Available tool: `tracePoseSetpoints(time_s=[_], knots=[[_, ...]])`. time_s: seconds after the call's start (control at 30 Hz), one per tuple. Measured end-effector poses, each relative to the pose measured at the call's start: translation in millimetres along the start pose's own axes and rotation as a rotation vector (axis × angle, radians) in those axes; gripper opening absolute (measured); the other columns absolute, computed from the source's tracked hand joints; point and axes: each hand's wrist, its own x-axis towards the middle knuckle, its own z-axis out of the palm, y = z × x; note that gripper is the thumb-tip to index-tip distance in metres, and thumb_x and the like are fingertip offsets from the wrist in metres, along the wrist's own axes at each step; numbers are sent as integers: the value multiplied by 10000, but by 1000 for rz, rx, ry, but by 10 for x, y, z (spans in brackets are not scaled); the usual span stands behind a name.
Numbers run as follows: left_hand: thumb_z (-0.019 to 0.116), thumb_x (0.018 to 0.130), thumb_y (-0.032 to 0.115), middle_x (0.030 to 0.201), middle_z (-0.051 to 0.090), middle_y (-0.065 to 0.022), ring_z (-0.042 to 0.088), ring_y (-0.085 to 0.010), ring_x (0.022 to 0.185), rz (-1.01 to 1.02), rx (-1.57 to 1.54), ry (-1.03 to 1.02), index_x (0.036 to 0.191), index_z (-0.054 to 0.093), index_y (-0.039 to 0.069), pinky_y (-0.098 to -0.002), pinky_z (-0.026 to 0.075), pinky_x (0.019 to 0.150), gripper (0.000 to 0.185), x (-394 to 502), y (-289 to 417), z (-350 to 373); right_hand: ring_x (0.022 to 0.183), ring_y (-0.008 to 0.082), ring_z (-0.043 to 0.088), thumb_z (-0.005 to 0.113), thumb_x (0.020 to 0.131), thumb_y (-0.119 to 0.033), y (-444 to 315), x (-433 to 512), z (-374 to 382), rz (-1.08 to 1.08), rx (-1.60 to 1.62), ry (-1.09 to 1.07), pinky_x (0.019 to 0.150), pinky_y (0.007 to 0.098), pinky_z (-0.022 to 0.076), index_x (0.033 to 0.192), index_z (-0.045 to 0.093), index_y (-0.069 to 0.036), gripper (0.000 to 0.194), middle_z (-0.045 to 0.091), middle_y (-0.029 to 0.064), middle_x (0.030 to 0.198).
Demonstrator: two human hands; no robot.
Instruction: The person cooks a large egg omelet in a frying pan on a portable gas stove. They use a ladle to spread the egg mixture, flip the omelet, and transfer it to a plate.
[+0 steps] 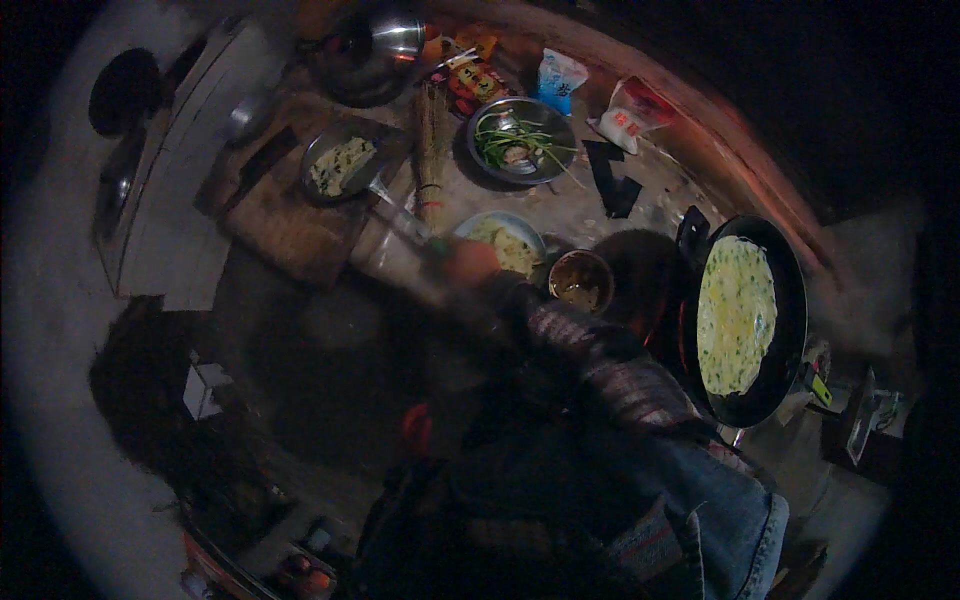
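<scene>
My right hand [472, 262], blurred, reaches across from a striped sleeve. It grips the green-looking handle of a long metal utensil [405, 214], whose far end meets a round dark dish [311, 184]. A pale, green-flecked piece of food [343, 163] lies in that dish. Just past my hand is a white bowl [538, 236] with similar pale food, partly hidden by the hand. A brown bowl [581, 281] with some residue sits beside my wrist. To the right, a green-flecked pancake [736, 315] lies in a black frying pan [787, 360]. My left hand is out of view.
A straw whisk brush [430, 150], a metal bowl [480, 161] of green onions and several packets [561, 79] stand farther back. At upper left are a dark pot [352, 79] and a wooden board [277, 232]. A raised reddish edge [720, 135] borders the worktop. Light is dim.
</scene>
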Motion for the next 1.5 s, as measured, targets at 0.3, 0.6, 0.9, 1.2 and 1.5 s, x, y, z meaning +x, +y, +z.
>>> tracePoseSetpoints(time_s=[0.3, 0.6, 0.9, 1.2, 1.5], knots=[[522, 811, 149, 1056, 541, -96, 503, -176, 980, 76, 156, -128, 1090, 516, 45, -332, 420, 832, 297, 220, 640, 342, 738, 318, 593, 508, 760, -235, 200, 150, 327, -19, -88, 85, 615, 426, 462, 893, 561, -53, 232, 604, 156, 802], [561, 776, 99, 964, 564, -91, 515, -151, 901, 111, 286, -600, 1024, 560, 43, -310, 429, 763, 255, 770, 1260, 1328, 815, 319, 562, 556, 730, -169, -535, -933, -722, -290, 245, -45, 682, 409, 445, 915, 540, -25, 235, 580, 155, 867], [585, 790, 141, 830, 582, -50, 521, -121, 752, 406, 669, -1362, 986, 579, 61, -269, 430, 649, 211, 500, 1309, 3020, 826, 318, 563, 581, 714, -141, -404, -3116, -2341, -379, 423, 323, 707, 397, 447, 959, 542, -23, 274, 587, 147, 871], [565, 769, 107, 960, 593, -103, 558, -205, 891, 254, 920, -1417, 1008, 583, 34, -321, 445, 779, 250, -1232, 1335, 3876, 830, 195, 558, 567, 742, -75, 969, -5969, -2244, 527, 616, 1273, 744, 297, 451, 965, 550, -10, 233, 570, 114, 920], [610, 673, 40, 949, 535, -141, 501, -316, 911, 1245, 939, -1208, 979, 562, 50, -370, 420, 786, 309, -2380, 1334, 5238, 685, 194, 518, 609, 689, -113, 1943, -7128, -1401, 628, 460, 1193, 634, 306, 436, 943, 540, -29, 277, 525, 97, 796]])
